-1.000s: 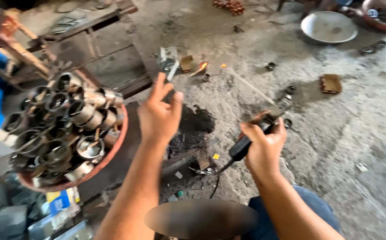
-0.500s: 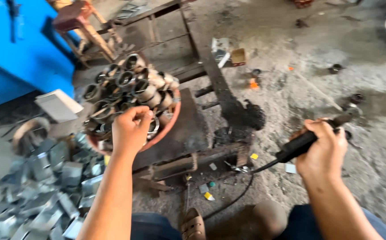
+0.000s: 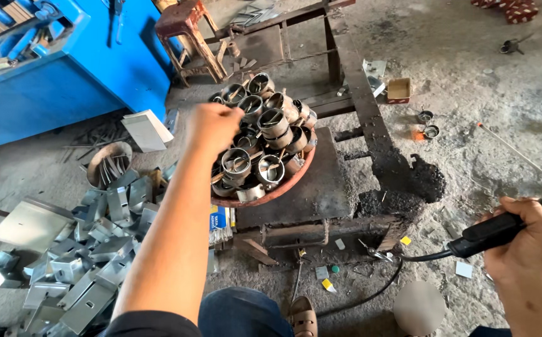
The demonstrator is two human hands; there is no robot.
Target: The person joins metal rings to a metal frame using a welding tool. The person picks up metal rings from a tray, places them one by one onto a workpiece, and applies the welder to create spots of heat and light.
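Your left hand (image 3: 213, 128) is over the left rim of the reddish bowl (image 3: 281, 189), fingers curled down toward the metal rings (image 3: 271, 123) heaped in it; I can't tell whether it is already pinching one or just touching the pile. Your right hand (image 3: 532, 259) is wrapped tight around the black handle of the welding holder (image 3: 492, 229), held off to the right and well apart from the bowl, its cable (image 3: 371, 293) trailing down across the floor. Progress, as a judgement: the dark steel work plate (image 3: 321, 187) beside the bowl has no ring on it, so nothing looks set up under the holder, and the pick from the bowl is the step in hand. The bowl is heaped full of short shiny cylinders, some with a strip across the mouth; whether those are finished or waiting I can't tell. Left of the bowl, a loose heap of bent sheet-metal brackets (image 3: 90, 262) lies on the floor, with a small round tub (image 3: 107, 163) holding a few more strips just behind it. A small open cardboard box (image 3: 399, 90) sits further back near the bench frame (image 3: 358, 93); its contents aren't readable. Two stray rings (image 3: 428, 123) lie on the floor near it.
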